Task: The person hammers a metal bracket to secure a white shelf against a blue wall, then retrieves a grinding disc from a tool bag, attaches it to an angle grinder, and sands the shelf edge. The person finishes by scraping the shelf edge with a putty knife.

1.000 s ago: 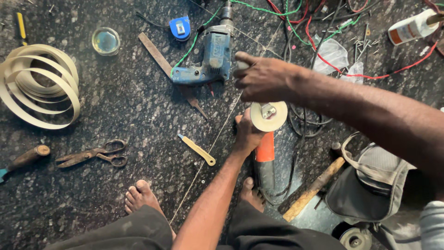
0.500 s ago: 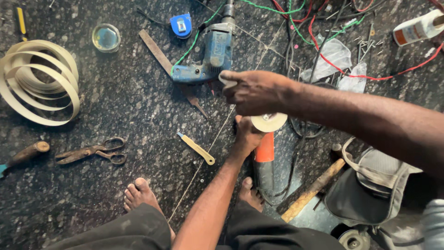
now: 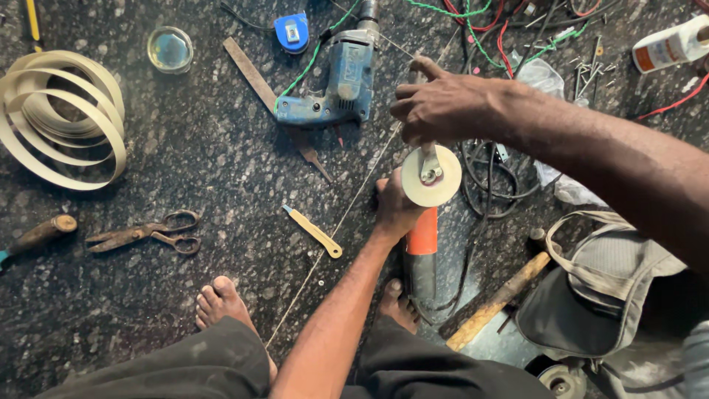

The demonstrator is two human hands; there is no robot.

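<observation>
Left hand (image 3: 395, 210) gripped orange angle grinder (image 3: 422, 244) upright over dark stone floor (image 3: 221, 162), fingers clamped round body, steadying it. Right hand (image 3: 443, 107) above, fingers closed on small wrench (image 3: 429, 164) seated at centre of pale disc (image 3: 431, 176). Blue drill (image 3: 332, 85) lay just beyond.

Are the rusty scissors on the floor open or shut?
Nearly shut: the scissors lie flat on the floor, blades together pointing left, handle loops only slightly apart.

White bottle (image 3: 668, 46) w/ orange label lies top right; blue tape measure (image 3: 292, 32) w/ pale label, top centre.
</observation>
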